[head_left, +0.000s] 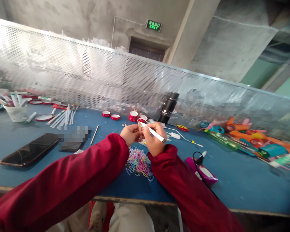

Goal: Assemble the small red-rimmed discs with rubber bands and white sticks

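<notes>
My left hand [129,134] is closed, pinching a small flat tan stick [140,131] that stands roughly upright between my hands. Wrapped in the fingers of my right hand [156,143] is a white marker pen [156,133]. Its tip end points up and left, close to the stick; whether they touch cannot be made out. Just below both hands, a loose pile of thin colourful rubber bands [139,162] lies on the blue table [106,180].
Two dark phones, one partly blurred [31,149], lie left, near a cup of markers [16,113]. Red round tins [133,116] and a black bottle [168,108] stand behind my hands. A purple pack [205,174] and colourful balloon-like items [251,135] lie right. A perforated metal screen [99,74] edges the table.
</notes>
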`<state>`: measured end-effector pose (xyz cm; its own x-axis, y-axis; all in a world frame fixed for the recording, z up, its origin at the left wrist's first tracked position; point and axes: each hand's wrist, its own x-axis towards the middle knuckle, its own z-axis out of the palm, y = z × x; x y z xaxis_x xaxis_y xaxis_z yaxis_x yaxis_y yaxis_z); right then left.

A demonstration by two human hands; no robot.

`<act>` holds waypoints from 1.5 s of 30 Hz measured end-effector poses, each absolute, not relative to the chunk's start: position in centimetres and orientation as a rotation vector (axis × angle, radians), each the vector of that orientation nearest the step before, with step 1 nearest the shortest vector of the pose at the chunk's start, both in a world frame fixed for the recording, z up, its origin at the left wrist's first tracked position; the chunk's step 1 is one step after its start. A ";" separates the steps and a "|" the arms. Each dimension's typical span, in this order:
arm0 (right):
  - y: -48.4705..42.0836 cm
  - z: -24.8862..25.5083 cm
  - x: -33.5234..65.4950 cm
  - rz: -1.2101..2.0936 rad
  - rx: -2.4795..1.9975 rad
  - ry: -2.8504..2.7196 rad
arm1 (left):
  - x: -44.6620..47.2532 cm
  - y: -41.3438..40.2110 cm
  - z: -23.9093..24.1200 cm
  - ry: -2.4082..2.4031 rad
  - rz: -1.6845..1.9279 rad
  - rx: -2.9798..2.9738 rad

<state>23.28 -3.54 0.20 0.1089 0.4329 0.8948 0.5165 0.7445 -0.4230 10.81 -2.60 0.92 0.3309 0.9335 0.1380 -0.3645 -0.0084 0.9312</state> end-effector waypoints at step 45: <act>-3.7 0.4 23.3 -0.142 -0.803 -1.526 | 10.7 -2.4 0.7 0.656 1.149 1.175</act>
<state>23.28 -3.66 0.43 0.0905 0.3936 0.9148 0.5554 0.7425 -0.3745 10.70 -2.41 0.69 0.3304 0.9314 0.1524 -0.3417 -0.0325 0.9392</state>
